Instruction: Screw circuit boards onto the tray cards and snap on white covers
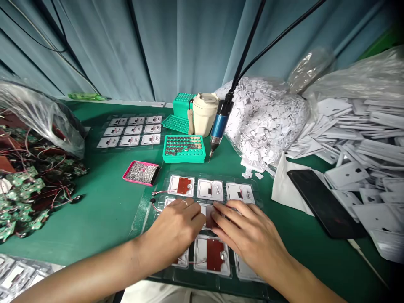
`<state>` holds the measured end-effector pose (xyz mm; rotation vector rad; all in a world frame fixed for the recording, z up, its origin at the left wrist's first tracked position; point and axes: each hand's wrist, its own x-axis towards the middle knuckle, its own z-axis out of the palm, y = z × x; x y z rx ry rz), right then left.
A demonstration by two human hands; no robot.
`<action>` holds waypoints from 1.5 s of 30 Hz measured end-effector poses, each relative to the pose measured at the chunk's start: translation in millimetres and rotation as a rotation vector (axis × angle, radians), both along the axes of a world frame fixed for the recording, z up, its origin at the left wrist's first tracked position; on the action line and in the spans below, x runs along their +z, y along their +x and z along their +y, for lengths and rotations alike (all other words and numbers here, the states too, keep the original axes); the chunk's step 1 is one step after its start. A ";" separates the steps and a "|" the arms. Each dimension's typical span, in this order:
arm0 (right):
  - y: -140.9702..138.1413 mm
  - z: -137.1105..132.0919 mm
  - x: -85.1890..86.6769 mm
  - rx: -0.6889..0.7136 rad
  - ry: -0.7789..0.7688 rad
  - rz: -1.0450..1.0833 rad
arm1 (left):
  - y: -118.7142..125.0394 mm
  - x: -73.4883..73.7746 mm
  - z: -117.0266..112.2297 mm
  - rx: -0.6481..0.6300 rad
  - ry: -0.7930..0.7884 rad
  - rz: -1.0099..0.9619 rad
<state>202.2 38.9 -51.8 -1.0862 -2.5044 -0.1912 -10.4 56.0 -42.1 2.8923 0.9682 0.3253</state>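
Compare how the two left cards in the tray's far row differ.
The left card carries a large red-brown sheet; the middle card shows only a small dark mark. A wire runs from the left card; none shows at the middle card. Both are white rectangles in one clear plastic tray.

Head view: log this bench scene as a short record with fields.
Left hand: ringed, fingertips at the middle white card
Right hand: fingers on that card
Holder: clear plastic tray of white cards, some with red pads
Rest: blue electric screwdriver, green tray of coin cells, pink tray of small metal parts, black phone, green circuit boards
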 end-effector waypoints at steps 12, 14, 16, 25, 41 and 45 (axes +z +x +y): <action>0.3 -3.9 -7.9 -0.108 -0.222 0.118 | -1.9 -5.6 4.3 -0.058 -0.027 -0.057; 1.7 -4.4 -9.3 -0.122 -0.247 0.148 | -2.1 -4.6 2.9 -0.063 -0.016 -0.035; 3.2 -3.9 -9.5 -0.126 -0.259 0.149 | -2.3 -4.6 1.7 -0.068 -0.005 -0.022; 0.5 -1.2 -2.2 -0.119 -0.261 0.034 | -1.1 -5.8 -0.2 -0.065 -0.016 -0.009; 0.8 5.6 4.0 -0.154 -0.515 0.075 | -4.1 -0.5 -0.6 -0.134 -0.009 0.057; -0.8 6.9 10.3 -0.153 -0.523 0.043 | -3.5 -6.4 -4.1 -0.148 0.072 0.085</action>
